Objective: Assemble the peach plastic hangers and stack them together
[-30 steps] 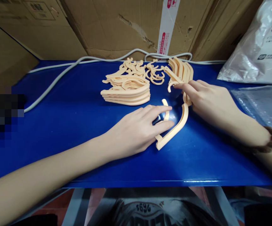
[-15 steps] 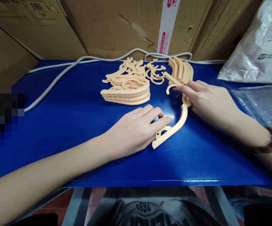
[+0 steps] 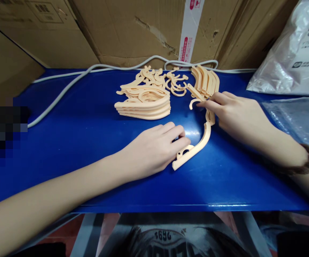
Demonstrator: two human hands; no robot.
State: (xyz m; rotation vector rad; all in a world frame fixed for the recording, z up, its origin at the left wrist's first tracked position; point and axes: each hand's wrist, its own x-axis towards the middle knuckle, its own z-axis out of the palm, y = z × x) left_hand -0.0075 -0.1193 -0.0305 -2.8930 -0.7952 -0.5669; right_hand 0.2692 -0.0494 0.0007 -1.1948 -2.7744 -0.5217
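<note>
A peach plastic hanger arm (image 3: 193, 154), curved at its far end, rests on the blue table. A small rounded part with a hole (image 3: 179, 153) shows at its near end. My left hand (image 3: 159, 148) is closed at that end, thumb and index finger on the part; its other fingertips are hidden. My right hand (image 3: 227, 109) pinches a small C-shaped hanger hook (image 3: 193, 102) of the same plastic between finger and thumb. Another hanger piece (image 3: 210, 117) lies under the right hand, partly covered, touching or nearly touching the arm's curved end.
Stacked hanger arms (image 3: 143, 109) lie left of centre, with loose hooks (image 3: 177, 85) behind. More arms (image 3: 205, 80) sit at the back right. A white cable (image 3: 63, 92) runs along the cardboard boxes (image 3: 133, 32). Plastic bags (image 3: 285, 64) stand at the right.
My left index finger has drawn back and curled closer to the hanger part. The hanger arm has shifted slightly toward me. My right hand stays nearly in place with the hook.
</note>
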